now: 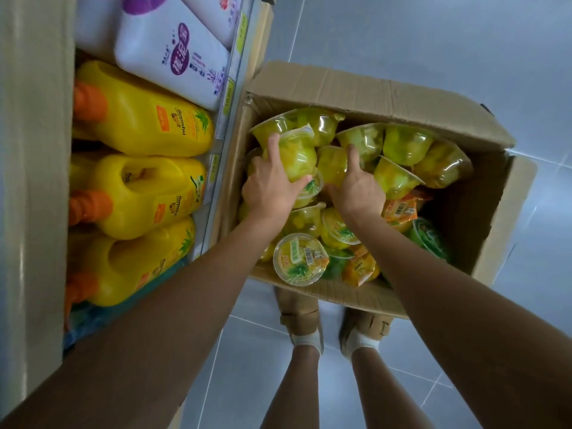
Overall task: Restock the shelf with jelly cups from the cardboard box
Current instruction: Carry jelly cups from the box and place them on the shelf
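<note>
Jelly cups of clear plastic with yellow fruit filling lie heaped in the open brown cardboard box on the floor, just right of the grey shelf. I judge them light, stiff-walled and slick, with thin film lids, so I'd grip round the wall below the rim. My left hand curls its fingers round one upturned cup. My right hand reaches among its neighbours; I cannot tell whether it holds one.

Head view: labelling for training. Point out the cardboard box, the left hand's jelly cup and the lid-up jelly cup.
cardboard box (371,88): head view, far flap.
left-held jelly cup (298,157): head view, clear side.
lid-up jelly cup (300,258): head view, printed lid.
</note>
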### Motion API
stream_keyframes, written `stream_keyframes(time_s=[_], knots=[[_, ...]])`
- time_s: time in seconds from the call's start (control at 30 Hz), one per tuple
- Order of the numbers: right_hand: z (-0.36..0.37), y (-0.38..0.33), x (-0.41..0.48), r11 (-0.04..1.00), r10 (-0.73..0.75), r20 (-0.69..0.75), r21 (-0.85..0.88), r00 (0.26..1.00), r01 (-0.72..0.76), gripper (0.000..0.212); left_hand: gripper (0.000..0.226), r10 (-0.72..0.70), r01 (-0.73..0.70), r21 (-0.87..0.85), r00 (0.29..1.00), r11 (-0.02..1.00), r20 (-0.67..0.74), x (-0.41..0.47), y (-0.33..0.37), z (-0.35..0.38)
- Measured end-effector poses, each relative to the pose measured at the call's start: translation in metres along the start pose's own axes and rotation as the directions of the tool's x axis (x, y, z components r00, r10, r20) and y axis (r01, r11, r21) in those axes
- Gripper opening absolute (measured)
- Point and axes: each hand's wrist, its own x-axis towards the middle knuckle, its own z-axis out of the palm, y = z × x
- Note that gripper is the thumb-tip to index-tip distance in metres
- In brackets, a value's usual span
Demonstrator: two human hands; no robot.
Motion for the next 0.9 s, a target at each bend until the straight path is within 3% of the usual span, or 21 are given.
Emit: stream_keyframes(time_s=[0.17, 0.33, 0.53, 0.73, 0.9], knots=[[-0.001, 0.000, 0.004, 0.998, -0.003, 0.040, 0.061, 0.999, 0.001, 0.075, 0.085, 0.011, -0.012, 0.056, 1.000, 0.998, 0.011, 0.000, 0.002, -0.005], [-0.003, 0.006, 0.006, 0.992, -0.024, 0.073, 0.126, 0.997, 0.015, 0.070, 0.076, -0.107, 0.103, -0.186, 0.994, 0.977, -0.008, 0.001, 0.013, -0.001], [-0.006, 0.005, 0.010, 0.972, -0.027, 0.041, 0.235, 0.999, 0.016, 0.054, 0.069, -0.162, 0.137, -0.349, 0.986, 0.927, -0.042, -0.004, 0.018, 0.003], [-0.006, 0.005, 0.013, 0.955, -0.040, 0.032, 0.296, 0.999, 0.029, 0.053, 0.066, -0.124, 0.108, -0.351, 0.992, 0.930, -0.025, -0.005, 0.010, 0.001], [-0.009, 0.006, 0.008, 0.930, 0.016, 0.060, 0.365, 0.998, -0.037, 0.053, 0.066, 0.004, -0.035, -0.314, 0.995, 0.949, -0.099, -0.013, 0.005, 0.006]])
